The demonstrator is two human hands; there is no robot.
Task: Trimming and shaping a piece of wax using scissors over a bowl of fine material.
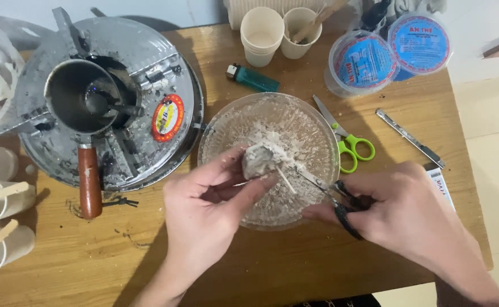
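Wax lump (256,161), whitish with a thin wick sticking out, is pinched between thumb and fingers of the left hand (204,204) above a clear bowl (317,122) holding pale flakes. Right hand (408,207) is closed through the handles of black scissors (332,193), blades pointing at the wick. Green-handled scissors (349,145) lie beside the bowl. Metal stove (147,68) with a small pot (79,94) stands at left on the wooden table (261,267).

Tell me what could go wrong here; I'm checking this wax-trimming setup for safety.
The black-handled scissors in the right hand point at the left hand's fingertips gripping the small white lump; a slip could nick them. Crumbs may spill past the glass bowl rim.
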